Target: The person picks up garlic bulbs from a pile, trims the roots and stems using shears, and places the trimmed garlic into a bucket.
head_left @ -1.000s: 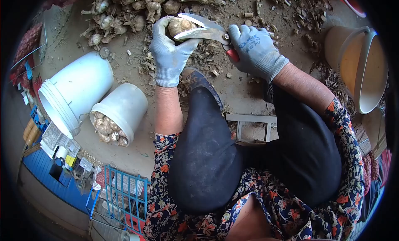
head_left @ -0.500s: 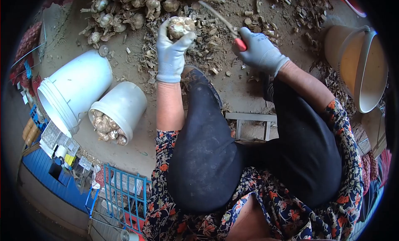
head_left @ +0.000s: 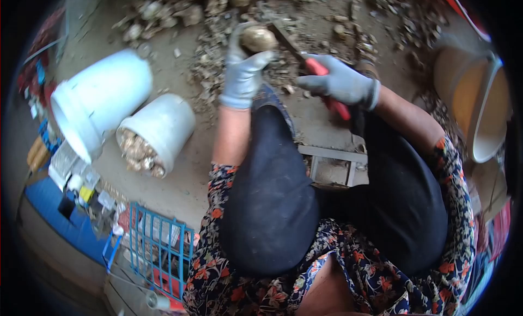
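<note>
Nearby, one grey rectangular metal frame (head_left: 333, 152) sits on the near side of one round, tan garlic bulb (head_left: 258, 39), whose surface is blurred. The grey-gloved left hand (head_left: 243, 71) curls its fingers around the bulb; the grey-gloved right hand (head_left: 343, 83), right of it, grips one red-handled metal cutting tool (head_left: 318, 67). Two tipped white plastic buckets (head_left: 111, 87) lie left of the bulb, the smaller bucket (head_left: 169, 114) holding pale bulbs (head_left: 140, 151); beyond it spreads a blurred bulb heap (head_left: 180, 12).

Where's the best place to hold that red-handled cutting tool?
Probably by its red handle, coming from the right, as the right hand does: the dark blade points away, its tip near the bulb in the left hand.
</note>
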The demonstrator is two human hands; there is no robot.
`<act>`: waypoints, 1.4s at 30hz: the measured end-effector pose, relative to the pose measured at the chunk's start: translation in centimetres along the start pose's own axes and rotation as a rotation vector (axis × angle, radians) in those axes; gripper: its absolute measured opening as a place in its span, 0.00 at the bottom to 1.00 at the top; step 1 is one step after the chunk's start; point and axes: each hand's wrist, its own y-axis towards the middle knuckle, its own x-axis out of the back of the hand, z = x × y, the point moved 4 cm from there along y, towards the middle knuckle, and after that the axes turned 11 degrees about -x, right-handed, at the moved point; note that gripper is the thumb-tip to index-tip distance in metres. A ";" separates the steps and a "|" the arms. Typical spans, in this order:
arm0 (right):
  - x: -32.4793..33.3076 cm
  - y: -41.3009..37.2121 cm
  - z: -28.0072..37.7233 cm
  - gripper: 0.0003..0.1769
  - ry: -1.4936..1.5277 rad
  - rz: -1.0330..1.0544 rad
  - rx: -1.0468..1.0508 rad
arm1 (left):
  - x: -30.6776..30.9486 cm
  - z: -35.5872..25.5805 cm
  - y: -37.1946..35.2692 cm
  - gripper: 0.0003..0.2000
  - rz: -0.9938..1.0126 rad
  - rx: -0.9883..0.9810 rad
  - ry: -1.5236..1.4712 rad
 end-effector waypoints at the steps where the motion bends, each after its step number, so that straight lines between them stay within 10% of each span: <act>1: 0.1 1.3 -2.0 0.15 0.075 0.020 0.046 | 0.0 -0.1 0.1 0.29 0.021 -0.045 0.075; 5: 0.6 0.1 -2.8 0.10 0.049 -0.058 -0.095 | 1.4 -1.4 -2.3 0.27 -0.021 0.087 -0.357; 9: 1.6 0.0 -4.7 0.13 0.133 -0.113 -0.251 | 6.9 -10.2 -5.0 0.14 -0.243 -0.183 -0.448; 13: 1.7 0.1 -4.9 0.13 0.162 -0.114 -0.270 | 14.3 -22.9 -9.9 0.16 -0.879 -0.688 1.377; 14: 1.8 0.4 -5.1 0.13 0.166 -0.122 -0.267 | 15.7 -24.6 -11.1 0.19 -0.953 -0.581 2.198; 16: 2.0 0.9 -5.8 0.12 0.120 -0.117 -0.228 | 21.6 -24.4 -11.7 0.22 -0.572 0.067 2.569; 23: 2.1 -0.2 -4.2 0.13 0.114 -0.089 -0.313 | 19.1 -23.1 -9.3 0.20 -0.359 0.391 2.645; 25: 2.5 0.1 -4.2 0.13 0.094 -0.111 -0.301 | 14.2 -22.5 -5.5 0.18 -0.406 -0.222 2.593; 28: 2.1 -0.1 -3.9 0.14 0.053 -0.135 -0.323 | 10.8 -14.1 3.9 0.15 -0.249 -0.313 1.445; 30: 2.5 0.1 -3.6 0.16 -0.003 -0.159 -0.335 | 7.2 -8.6 10.4 0.26 -0.094 -0.449 1.698; 32: 2.6 0.6 -4.2 0.18 -0.030 -0.167 -0.335 | 9.3 -2.0 15.8 0.31 -0.111 0.006 1.539; 38: 3.1 0.4 -4.7 0.22 -0.124 -0.222 -0.314 | 10.7 -0.4 13.4 0.25 -0.096 -0.373 1.549; 42: 2.8 1.0 -5.7 0.18 -0.091 -0.196 -0.300 | 9.9 -0.7 9.8 0.30 0.164 -0.277 1.618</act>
